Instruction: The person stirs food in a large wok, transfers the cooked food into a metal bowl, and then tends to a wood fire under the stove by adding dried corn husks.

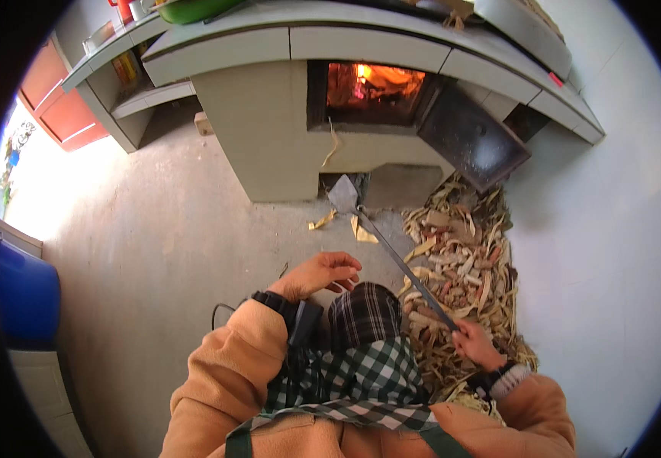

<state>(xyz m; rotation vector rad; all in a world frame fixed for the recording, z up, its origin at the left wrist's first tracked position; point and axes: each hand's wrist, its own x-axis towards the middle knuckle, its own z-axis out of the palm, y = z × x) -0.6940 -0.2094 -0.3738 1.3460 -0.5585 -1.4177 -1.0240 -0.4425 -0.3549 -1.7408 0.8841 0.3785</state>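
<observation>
My right hand (473, 343) grips the handle end of a long metal fire shovel (402, 260). Its flat blade (343, 194) is at the small ash opening (333, 182) low in the stove front; whether it touches the floor I cannot tell. My left hand (324, 272) hangs over my knee with bent fingers, holding nothing. Above the blade, flames (373, 83) burn inside the firebox, whose dark metal door (473, 134) is swung out to the right. A strip of dry husk (332, 143) dangles from the firebox sill.
Corn cobs and dry husks (462, 269) lie heaped along the right wall. Loose husk pieces (364, 230) are on the floor before the stove. A grey slab (403, 186) stands beside the ash opening. A green basin (196, 8) sits on the tiled counter; a blue bin (24, 292) is at left.
</observation>
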